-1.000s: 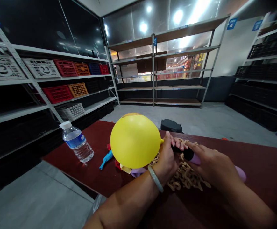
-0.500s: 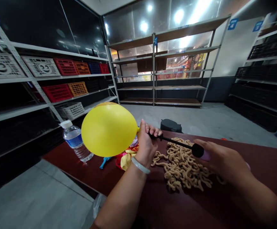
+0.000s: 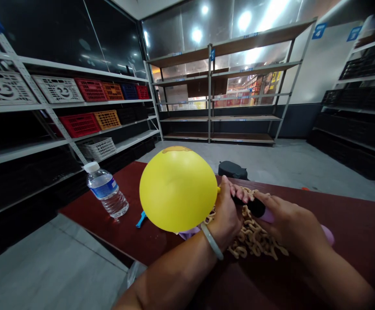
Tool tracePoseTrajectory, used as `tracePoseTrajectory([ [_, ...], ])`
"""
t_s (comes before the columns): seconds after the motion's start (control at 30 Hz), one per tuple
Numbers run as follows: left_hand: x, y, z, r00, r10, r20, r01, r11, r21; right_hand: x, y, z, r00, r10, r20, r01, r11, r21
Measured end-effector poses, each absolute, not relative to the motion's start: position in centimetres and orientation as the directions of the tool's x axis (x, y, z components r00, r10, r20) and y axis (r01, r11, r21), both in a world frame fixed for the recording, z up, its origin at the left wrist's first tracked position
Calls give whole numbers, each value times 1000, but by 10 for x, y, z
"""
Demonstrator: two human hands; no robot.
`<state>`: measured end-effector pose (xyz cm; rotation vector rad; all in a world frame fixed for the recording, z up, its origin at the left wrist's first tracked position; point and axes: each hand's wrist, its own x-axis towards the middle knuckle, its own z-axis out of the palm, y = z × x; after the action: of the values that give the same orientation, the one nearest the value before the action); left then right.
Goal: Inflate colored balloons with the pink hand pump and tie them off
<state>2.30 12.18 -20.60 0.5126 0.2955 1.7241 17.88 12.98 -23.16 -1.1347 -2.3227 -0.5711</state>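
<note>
A blown-up yellow balloon stands out to the left of my left hand, its neck pinched on the black nozzle end of a hand pump. My right hand wraps round the pump's purple and black barrel; the rounded purple end shows past my palm. Both hands are close together, and the pump's rod is hidden between them. Beneath them lies a heap of tan, curled, rope-like pieces on the dark red table. A blue uninflated balloon and a purple one show beside the yellow balloon.
A water bottle with a white cap stands at the table's left. Behind are a metal rack and shelves with coloured crates. A dark rounded object sits beyond the table's far edge.
My left hand and the yellow balloon have moved right, closer to my right hand. The pump's black rod, long before, has gone into the barrel. The balloon now covers most of the loose balloons.
</note>
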Motion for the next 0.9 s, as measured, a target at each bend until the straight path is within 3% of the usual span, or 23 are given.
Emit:
tracePoseTrajectory([
  [0.33, 15, 121, -201, -126, 976, 180, -845, -200, 495, 183, 136, -235, -564, 586, 582, 768, 631, 109],
  [0.63, -43, 131, -169, -343, 924, 170, -821, -382, 424, 217, 155, -234, -526, 599, 604, 806, 577, 131],
  [0.9, -4, 128, -195, -224, 963, 150, -874, -267, 405, 194, 141, -234, -524, 601, 603, 819, 551, 163],
])
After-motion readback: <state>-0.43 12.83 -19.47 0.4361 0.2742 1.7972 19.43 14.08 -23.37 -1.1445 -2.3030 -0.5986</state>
